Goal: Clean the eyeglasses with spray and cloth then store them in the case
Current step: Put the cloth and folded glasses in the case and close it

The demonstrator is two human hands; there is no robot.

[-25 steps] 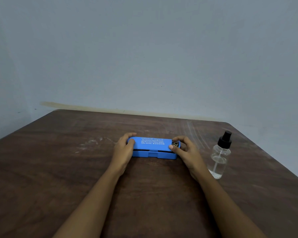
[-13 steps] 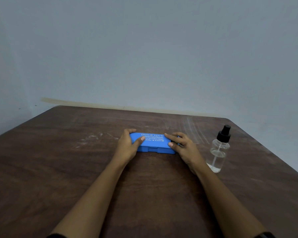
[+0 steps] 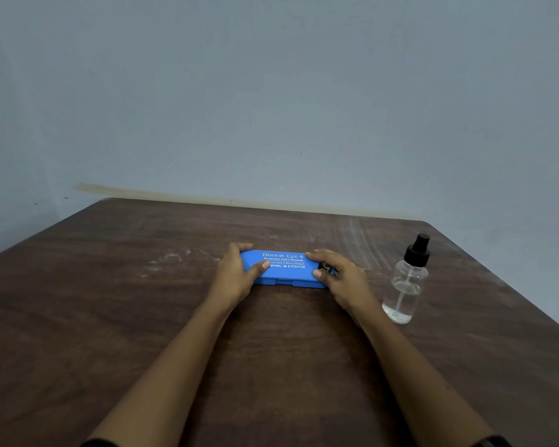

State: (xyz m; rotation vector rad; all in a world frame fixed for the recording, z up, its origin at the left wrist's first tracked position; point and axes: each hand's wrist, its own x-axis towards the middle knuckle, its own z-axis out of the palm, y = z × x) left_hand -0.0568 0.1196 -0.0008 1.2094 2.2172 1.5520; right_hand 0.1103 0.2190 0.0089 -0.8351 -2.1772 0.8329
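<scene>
Left grip (image 3: 236, 275) and right grip (image 3: 339, 280) curl round both ends of the closed case (image 3: 284, 269); bottle (image 3: 404, 285) stands right of them, near the worktop (image 3: 142, 317) edge.

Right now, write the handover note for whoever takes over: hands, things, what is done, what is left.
Left hand grips the left end of the blue eyeglass case; right hand grips its right end.
Case lies closed on the wooden table; spray bottle stands upright to its right, apart.
Eyeglasses and cloth: not in view.
Done: cannot tell.
Left: probably open the case to check.
</scene>
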